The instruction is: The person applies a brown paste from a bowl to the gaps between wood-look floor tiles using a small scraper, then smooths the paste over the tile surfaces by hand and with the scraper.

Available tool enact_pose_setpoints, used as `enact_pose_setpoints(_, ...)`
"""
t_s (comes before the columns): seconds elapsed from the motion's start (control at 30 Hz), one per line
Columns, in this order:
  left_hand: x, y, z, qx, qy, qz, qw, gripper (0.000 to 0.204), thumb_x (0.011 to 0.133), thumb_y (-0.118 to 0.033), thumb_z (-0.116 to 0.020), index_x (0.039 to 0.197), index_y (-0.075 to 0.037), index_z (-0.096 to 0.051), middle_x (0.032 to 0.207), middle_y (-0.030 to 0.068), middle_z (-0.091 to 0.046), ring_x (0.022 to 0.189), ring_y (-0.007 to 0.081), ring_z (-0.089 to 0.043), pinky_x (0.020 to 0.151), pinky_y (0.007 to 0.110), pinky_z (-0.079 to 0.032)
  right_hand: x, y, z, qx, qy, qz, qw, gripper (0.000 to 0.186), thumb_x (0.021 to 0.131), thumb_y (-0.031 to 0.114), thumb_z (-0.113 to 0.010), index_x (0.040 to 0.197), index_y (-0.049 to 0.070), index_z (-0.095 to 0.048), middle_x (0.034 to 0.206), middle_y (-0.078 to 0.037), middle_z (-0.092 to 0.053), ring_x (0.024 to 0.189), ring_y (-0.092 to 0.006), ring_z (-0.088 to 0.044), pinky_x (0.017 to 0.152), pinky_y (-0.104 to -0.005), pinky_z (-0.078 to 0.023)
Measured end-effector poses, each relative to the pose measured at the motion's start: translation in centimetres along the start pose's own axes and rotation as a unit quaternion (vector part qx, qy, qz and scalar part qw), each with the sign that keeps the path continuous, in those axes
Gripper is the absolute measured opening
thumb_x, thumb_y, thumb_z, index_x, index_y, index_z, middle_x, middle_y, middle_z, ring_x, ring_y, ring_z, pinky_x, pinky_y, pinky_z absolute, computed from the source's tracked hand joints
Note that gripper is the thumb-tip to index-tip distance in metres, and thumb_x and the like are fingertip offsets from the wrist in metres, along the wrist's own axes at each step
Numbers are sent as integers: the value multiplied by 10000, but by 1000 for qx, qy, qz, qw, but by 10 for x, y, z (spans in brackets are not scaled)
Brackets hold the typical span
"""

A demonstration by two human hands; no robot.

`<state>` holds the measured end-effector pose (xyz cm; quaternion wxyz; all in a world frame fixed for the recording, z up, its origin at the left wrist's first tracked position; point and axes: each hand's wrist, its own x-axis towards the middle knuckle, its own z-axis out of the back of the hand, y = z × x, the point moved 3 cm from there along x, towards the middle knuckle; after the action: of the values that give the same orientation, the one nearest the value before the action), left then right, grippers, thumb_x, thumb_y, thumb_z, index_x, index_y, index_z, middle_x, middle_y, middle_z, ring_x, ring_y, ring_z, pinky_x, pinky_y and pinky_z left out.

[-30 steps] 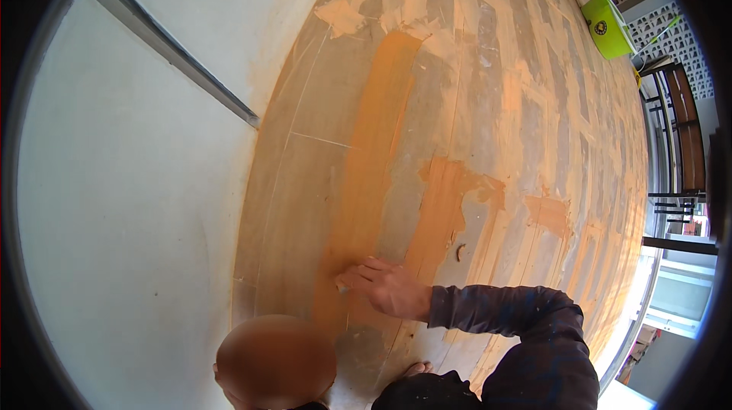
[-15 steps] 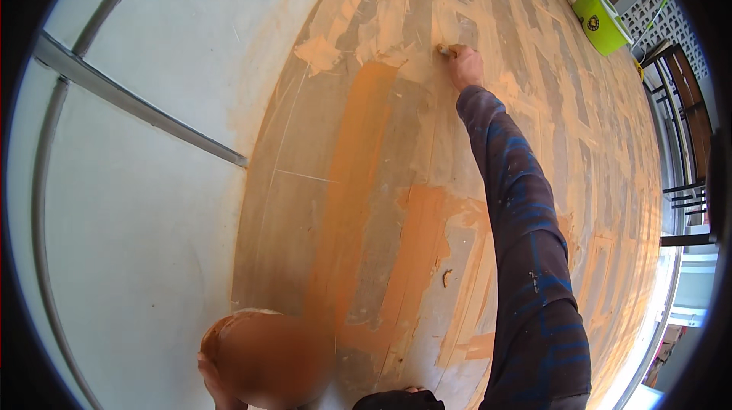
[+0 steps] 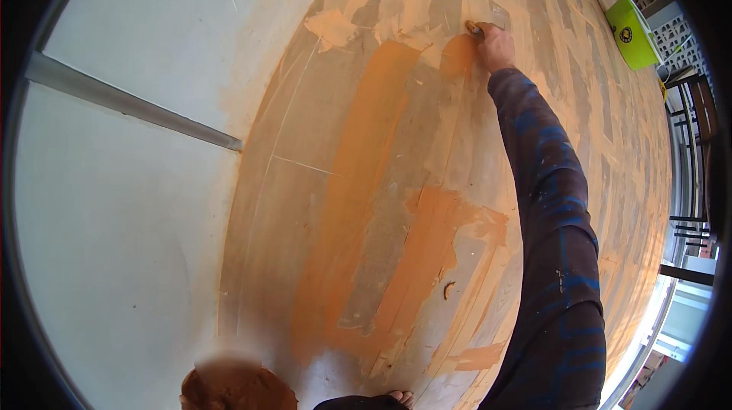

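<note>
My right hand (image 3: 497, 47), reaching far out over the plank floor, is closed around a putty knife (image 3: 474, 28) whose short wooden-looking handle end shows; its blade is hidden. Directly left of that hand is a wet-looking orange patch of filler (image 3: 457, 57) on the floor. At the lower left edge sits a round container of reddish-brown paste (image 3: 242, 391), partly blurred and cut off by the frame. My left hand (image 3: 184, 401) shows only as a sliver at its left side, holding it. A long orange filler strip (image 3: 358, 143) runs down the planks between my hands.
A pale wall (image 3: 122, 181) with a grey metal strip (image 3: 137, 101) borders the floor on the left. At the far right stand a lime-green bucket (image 3: 634, 33) and dark-framed furniture (image 3: 692, 158). A small curled scrap (image 3: 448, 289) lies on the planks. A bare foot (image 3: 402, 398) shows at the bottom.
My right hand has shifted a little right and farther away, and an orange patch now shows beside it. The paste container sits lower in view, with less of my left hand visible.
</note>
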<state>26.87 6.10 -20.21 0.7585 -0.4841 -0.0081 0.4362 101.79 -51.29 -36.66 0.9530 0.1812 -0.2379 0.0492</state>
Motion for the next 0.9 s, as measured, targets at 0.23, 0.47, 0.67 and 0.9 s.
enact_pose_setpoints(0.23,-12,-19,-42,-37,6,43,998,550,1004,-189,-613,1501,-43,-429,1476,197,-506,1319,340,-505,1104,495,-445,-128,97,54,41,57,225,972,308,847,56,-606,1117,86,-751,1028,-194,-741,947,-403,-701,839,-497,-555)
enact_pose_setpoints(0.47,-11,-37,-63,-60,43,43,996,551,1005,-249,-582,1493,-36,-438,1463,194,-517,1315,335,-512,1103,489,-446,-38,34,26,54,-35,13,998,231,940,152,-597,1088,97,-765,991,-209,-726,895,-431,-691,793,-513,-554)
enact_pose_setpoints(0.67,-18,-47,-71,-30,36,62,997,560,1007,-300,-554,1486,-30,-445,1451,191,-527,1312,330,-517,1102,484,-446,-17,29,-19,-11,20,-50,999,262,977,188,-518,1069,133,-757,1016,-186,-739,972,-388,-716,848,-481,-580)
enact_pose_setpoints(0.9,-14,-56,-105,-21,82,43,995,581,1008,-361,-522,1477,-24,-455,1438,188,-539,1309,325,-524,1102,477,-447,-105,118,6,25,40,55,997,231,923,157,-552,1078,154,-723,946,-122,-679,941,-330,-649,824,-460,-524)
